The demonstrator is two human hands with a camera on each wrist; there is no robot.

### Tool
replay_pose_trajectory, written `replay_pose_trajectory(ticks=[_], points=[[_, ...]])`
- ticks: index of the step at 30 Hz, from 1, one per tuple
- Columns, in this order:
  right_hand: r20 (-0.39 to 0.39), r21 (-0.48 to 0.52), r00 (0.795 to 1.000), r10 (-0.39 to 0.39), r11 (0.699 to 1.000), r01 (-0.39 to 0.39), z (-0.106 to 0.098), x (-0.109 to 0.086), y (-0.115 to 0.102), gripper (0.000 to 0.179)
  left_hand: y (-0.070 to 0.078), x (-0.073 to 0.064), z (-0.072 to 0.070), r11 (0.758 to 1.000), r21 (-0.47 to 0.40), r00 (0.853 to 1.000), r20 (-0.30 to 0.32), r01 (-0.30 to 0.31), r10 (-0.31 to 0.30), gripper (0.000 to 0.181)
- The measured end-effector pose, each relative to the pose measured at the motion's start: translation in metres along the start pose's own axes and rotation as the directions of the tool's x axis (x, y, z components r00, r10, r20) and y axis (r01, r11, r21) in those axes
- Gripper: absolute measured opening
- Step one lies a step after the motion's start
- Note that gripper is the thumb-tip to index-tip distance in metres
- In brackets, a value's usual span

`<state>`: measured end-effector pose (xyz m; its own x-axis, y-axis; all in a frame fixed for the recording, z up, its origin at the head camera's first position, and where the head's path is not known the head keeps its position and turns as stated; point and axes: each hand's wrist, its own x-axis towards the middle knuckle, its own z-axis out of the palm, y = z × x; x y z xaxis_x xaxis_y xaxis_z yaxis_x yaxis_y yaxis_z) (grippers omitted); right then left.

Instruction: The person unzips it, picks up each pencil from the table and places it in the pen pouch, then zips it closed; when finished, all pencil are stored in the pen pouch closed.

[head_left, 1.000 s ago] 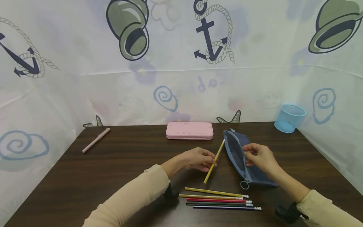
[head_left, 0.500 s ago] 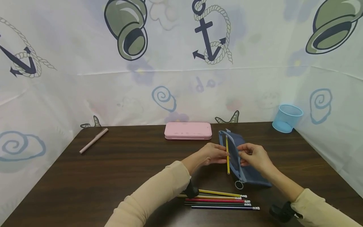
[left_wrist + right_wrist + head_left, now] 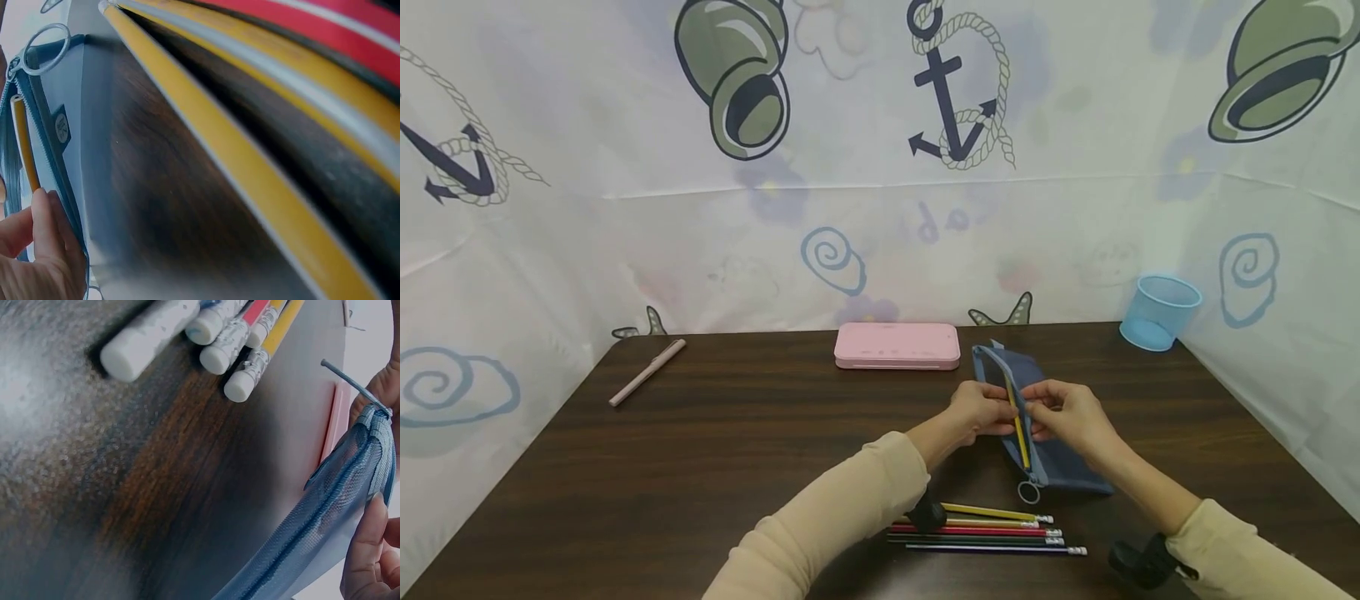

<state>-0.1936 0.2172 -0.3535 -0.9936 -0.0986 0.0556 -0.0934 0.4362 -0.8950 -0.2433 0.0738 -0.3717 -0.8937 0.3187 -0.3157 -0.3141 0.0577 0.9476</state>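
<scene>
My left hand (image 3: 983, 410) pinches a yellow pencil (image 3: 1020, 433), which lies within the unzipped mouth of a blue zip pencil pouch (image 3: 1067, 462). In the left wrist view the pencil (image 3: 24, 147) runs between the two zipper edges, close below the ring pull (image 3: 47, 50). My right hand (image 3: 1070, 417) grips the pouch's right edge between thumb and fingers. From the right wrist the thumb shows pressed on the zipper tape of the pouch (image 3: 312, 531). In front of the pouch lies a row of several pencils (image 3: 977, 532), yellow, red and dark, their white erasers pointing right.
A pink pencil case (image 3: 897, 346) sits at the table's back edge. At the back right corner stands a light blue cup (image 3: 1161, 312). Off to the left lies a pale pink pen (image 3: 647, 372). A patterned cloth (image 3: 880, 208) hangs behind the dark wooden table (image 3: 722, 467).
My left hand has carried the yellow pencil right, from beside the pouch into its opening. The right hand keeps its hold on the pouch edge.
</scene>
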Motion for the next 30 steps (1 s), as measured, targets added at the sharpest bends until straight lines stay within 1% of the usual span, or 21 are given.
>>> replay_pose_trajectory(ticks=[6, 9, 12, 16, 18, 19, 21, 22, 24, 26, 27, 28, 30], points=[[0.004, 0.008, 1.0, -0.005, 1.0, 0.005, 0.001, 0.0, 0.0, 0.026, -0.003, 0.0, 0.007, 1.0, -0.022, 0.999, -0.033, -0.009, 0.008, 0.03], [-0.006, 0.002, 1.0, -0.008, 1.0, 0.008, 0.001, 0.0, -0.001, 0.026, -0.005, 0.0, 0.008, 0.999, -0.035, 1.0, -0.026, -0.018, 0.017, 0.031], [-0.015, -0.008, 1.0, -0.005, 1.0, 0.005, 0.0, 0.0, 0.0, 0.026, -0.004, -0.001, 0.007, 0.998, -0.06, 0.999, -0.008, -0.035, 0.034, 0.038], [-0.027, -0.026, 1.0, -0.002, 1.0, 0.002, -0.002, 0.001, 0.002, 0.026, -0.001, -0.007, -0.003, 0.994, -0.091, 0.997, 0.049, -0.053, 0.058, 0.042], [-0.035, -0.032, 0.999, -0.006, 0.999, 0.005, -0.003, 0.001, 0.002, 0.026, 0.002, -0.012, -0.011, 0.995, -0.08, 0.993, 0.101, -0.055, 0.063, 0.04], [-0.038, -0.03, 0.999, -0.005, 1.0, 0.004, -0.004, 0.001, 0.002, 0.026, 0.002, -0.015, -0.016, 0.997, -0.061, 0.989, 0.135, -0.05, 0.058, 0.038], [-0.041, -0.027, 0.999, -0.006, 1.0, 0.005, -0.005, 0.002, 0.003, 0.026, 0.003, -0.022, -0.029, 0.999, -0.003, 0.976, 0.215, -0.04, 0.04, 0.035], [-0.043, -0.024, 0.999, -0.006, 1.0, 0.005, -0.005, 0.002, 0.003, 0.026, 0.002, -0.026, -0.035, 0.999, 0.037, 0.965, 0.26, -0.035, 0.025, 0.033], [-0.044, -0.019, 0.999, -0.005, 1.0, 0.004, -0.006, 0.002, 0.003, 0.026, 0.001, -0.034, -0.049, 0.99, 0.134, 0.938, 0.347, -0.034, -0.015, 0.03], [-0.044, -0.021, 0.999, -0.004, 1.0, 0.003, -0.006, 0.003, 0.004, 0.026, -0.003, -0.041, -0.063, 0.971, 0.235, 0.908, 0.415, -0.044, -0.06, 0.027], [-0.045, -0.023, 0.999, -0.001, 1.0, 0.0, -0.006, 0.003, 0.004, 0.025, -0.005, -0.044, -0.069, 0.957, 0.285, 0.893, 0.442, -0.054, -0.082, 0.026], [-0.046, -0.024, 0.999, 0.002, 1.0, -0.004, -0.006, 0.002, 0.005, 0.025, -0.007, -0.046, -0.075, 0.943, 0.326, 0.879, 0.466, -0.063, -0.102, 0.025], [-0.046, -0.027, 0.999, 0.008, 1.0, -0.009, -0.007, 0.002, 0.005, 0.025, -0.012, -0.052, -0.084, 0.915, 0.393, 0.856, 0.5, -0.085, -0.135, 0.024]])
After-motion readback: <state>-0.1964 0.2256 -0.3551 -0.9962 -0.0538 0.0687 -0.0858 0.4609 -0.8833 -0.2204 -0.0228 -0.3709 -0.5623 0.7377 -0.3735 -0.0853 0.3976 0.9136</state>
